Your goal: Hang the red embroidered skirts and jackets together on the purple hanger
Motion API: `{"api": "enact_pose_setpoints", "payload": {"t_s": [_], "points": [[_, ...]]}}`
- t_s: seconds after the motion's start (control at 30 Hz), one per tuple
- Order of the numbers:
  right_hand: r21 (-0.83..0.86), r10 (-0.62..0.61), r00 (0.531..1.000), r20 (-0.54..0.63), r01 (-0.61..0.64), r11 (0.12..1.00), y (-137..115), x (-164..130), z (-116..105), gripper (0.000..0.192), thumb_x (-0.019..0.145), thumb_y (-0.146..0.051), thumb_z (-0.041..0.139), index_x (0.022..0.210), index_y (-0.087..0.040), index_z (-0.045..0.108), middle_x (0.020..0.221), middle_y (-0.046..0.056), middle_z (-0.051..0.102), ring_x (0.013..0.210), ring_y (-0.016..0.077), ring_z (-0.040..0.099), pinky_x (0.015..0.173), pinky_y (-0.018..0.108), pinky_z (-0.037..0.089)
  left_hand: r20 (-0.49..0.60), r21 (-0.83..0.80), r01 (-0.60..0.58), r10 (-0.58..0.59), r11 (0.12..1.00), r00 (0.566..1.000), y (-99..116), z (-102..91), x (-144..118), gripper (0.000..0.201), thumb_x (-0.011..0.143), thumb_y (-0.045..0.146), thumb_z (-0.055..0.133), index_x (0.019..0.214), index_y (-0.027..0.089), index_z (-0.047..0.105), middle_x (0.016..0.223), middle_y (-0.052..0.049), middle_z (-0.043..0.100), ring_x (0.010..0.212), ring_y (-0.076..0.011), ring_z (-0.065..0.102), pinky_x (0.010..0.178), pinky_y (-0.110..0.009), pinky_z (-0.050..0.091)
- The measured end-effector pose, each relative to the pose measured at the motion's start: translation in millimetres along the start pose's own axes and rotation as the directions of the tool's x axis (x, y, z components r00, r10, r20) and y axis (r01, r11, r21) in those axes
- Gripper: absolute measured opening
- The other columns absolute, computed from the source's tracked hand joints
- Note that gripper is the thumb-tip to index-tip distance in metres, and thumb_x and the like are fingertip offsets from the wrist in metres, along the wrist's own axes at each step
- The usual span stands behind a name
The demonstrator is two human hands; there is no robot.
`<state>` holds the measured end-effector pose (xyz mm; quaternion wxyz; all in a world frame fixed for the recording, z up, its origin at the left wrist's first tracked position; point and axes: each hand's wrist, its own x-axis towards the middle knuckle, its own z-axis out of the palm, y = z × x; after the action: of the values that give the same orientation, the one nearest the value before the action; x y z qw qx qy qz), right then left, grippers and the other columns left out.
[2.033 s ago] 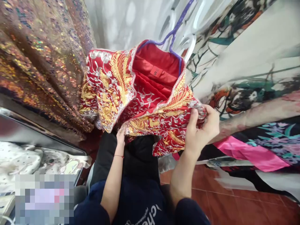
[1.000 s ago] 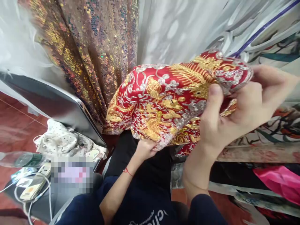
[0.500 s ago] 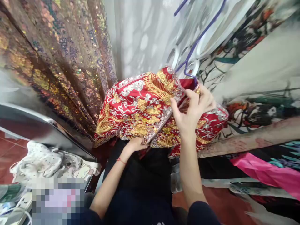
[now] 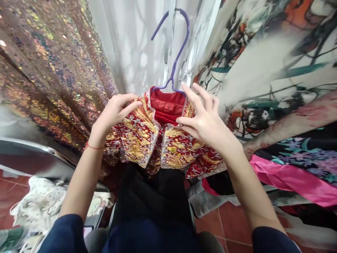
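Hemmed in by sequinned bronze fabric (image 4: 52,70) leftward and printed cloth (image 4: 276,70) rightward. Red gold-embroidered jacket (image 4: 147,140) hanging on purple wire hanger (image 4: 175,59); left hand (image 4: 113,112) grip pinching its shoulder, right hand (image 4: 205,119) grip spread, touching collar.

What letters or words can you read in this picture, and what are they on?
"S": on the small red tag sewn inside the neck of the red and gold embroidered jacket, which hangs on a purple hanger.
No other words, numbers or signs can be read; the sequin cloth and the painted fabrics carry only patterns.
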<state>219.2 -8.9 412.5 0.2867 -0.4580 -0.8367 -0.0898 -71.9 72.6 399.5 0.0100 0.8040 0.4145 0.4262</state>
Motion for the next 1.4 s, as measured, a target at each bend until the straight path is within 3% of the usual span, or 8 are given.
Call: {"api": "enact_pose_setpoints", "payload": {"t_s": [0.07, 0.13, 0.3, 0.53, 0.7, 0.97, 1.2, 1.4], "points": [[-0.016, 0.017, 0.999, -0.046, -0.018, 1.0, -1, 3, 1, 0.013, 0.087, -0.042, 0.069, 0.09, -0.029, 0.068, 0.157, 0.001, 0.044, 0.147, 0.034, 0.031, 0.111, 0.063, 0.031, 0.026, 0.033, -0.049, 0.048, 0.998, 0.999, -3, 5.3, -2, 0.035, 0.097, 0.044, 0.054, 0.082, 0.016, 0.069, 0.066, 0.0, 0.059, 0.062, -0.0111, 0.051, 0.066, -0.026, 0.041], [-0.028, 0.068, 0.981, -0.181, -0.074, 0.997, 4, 9, 2, 0.011, 0.091, -0.038, 0.064, 0.095, -0.03, 0.069, 0.155, 0.003, 0.045, 0.143, 0.0324, 0.035, 0.108, 0.061, 0.036, -0.104, 0.074, -0.048, 0.056, 0.996, 0.993, 4, 6.4, -1, 0.036, 0.098, 0.044, 0.052, 0.081, 0.017, 0.068, 0.062, 0.0, 0.056, 0.058, -0.0108, 0.047, 0.063, -0.026, 0.037], [0.038, 0.178, 0.839, -0.515, -0.185, 0.982, 26, 30, 11, 0.022, 0.098, -0.041, 0.053, 0.104, -0.028, 0.069, 0.139, 0.01, 0.053, 0.121, 0.0253, 0.055, 0.099, 0.05, 0.048, -0.273, 0.136, -0.006, 0.043, 0.991, 0.961, 18, 7.2, 11, 0.033, 0.098, 0.048, 0.051, 0.083, 0.023, 0.066, 0.067, -0.001, 0.058, 0.063, -0.0133, 0.05, 0.063, -0.028, 0.035], [0.034, 0.259, 0.882, -0.395, -0.267, 0.963, 23, 10, 48, 0.056, 0.092, -0.059, 0.055, 0.131, -0.019, 0.056, 0.091, 0.008, 0.069, 0.081, 0.0208, 0.064, 0.071, 0.034, 0.049, -0.061, 0.252, 0.052, -0.038, 0.966, 0.997, -14, 11.1, -12, 0.054, 0.095, 0.053, 0.048, 0.054, 0.02, 0.034, 0.047, 0.005, 0.023, 0.047, -0.0101, 0.025, 0.053, -0.028, 0.019], [-0.047, 0.351, 0.859, -0.372, -0.395, 0.917, 17, 1, 56, 0.045, 0.095, -0.063, 0.047, 0.092, -0.022, 0.066, 0.057, -0.001, 0.055, 0.055, 0.0158, 0.053, 0.057, 0.029, 0.034, -0.117, 0.322, 0.119, -0.085, 0.939, 0.989, 2, 9.5, -32, 0.056, 0.096, 0.056, 0.046, 0.056, 0.021, 0.029, 0.047, 0.005, 0.024, 0.047, -0.0106, 0.024, 0.054, -0.029, 0.017], [-0.004, 0.336, 0.797, -0.501, -0.391, 0.921, 13, 4, 68, 0.049, 0.097, -0.062, 0.044, 0.071, -0.023, 0.058, 0.054, -0.003, 0.044, 0.052, 0.0133, 0.041, 0.056, 0.028, 0.027, -0.269, 0.354, 0.162, -0.066, 0.921, 0.961, 13, 27.9, -51, 0.056, 0.098, 0.057, 0.043, 0.06, 0.021, 0.026, 0.053, 0.003, 0.028, 0.052, -0.0129, 0.025, 0.056, -0.03, 0.017], [0.007, 0.295, 0.798, -0.526, -0.343, 0.939, 13, -1, 69, 0.044, 0.098, -0.056, 0.047, 0.07, -0.022, 0.052, 0.054, -0.005, 0.035, 0.051, 0.0113, 0.033, 0.055, 0.026, 0.024, -0.27, 0.341, 0.156, -0.063, 0.927, 0.961, 11, 28.2, -50, 0.054, 0.098, 0.056, 0.044, 0.061, 0.021, 0.025, 0.054, 0.002, 0.028, 0.053, -0.0136, 0.025, 0.056, -0.032, 0.018], [-0.004, 0.264, 0.753, -0.602, -0.333, 0.943, 13, 2, 78, 0.046, 0.097, -0.058, 0.047, 0.068, -0.022, 0.05, 0.054, -0.005, 0.035, 0.052, 0.0114, 0.033, 0.056, 0.027, 0.023, -0.275, 0.368, 0.12, -0.016, 0.922, 0.961, 7, 28.0, -50, 0.053, 0.099, 0.056, 0.042, 0.062, 0.022, 0.026, 0.054, 0.002, 0.028, 0.053, -0.0136, 0.025, 0.057, -0.031, 0.018]]}}
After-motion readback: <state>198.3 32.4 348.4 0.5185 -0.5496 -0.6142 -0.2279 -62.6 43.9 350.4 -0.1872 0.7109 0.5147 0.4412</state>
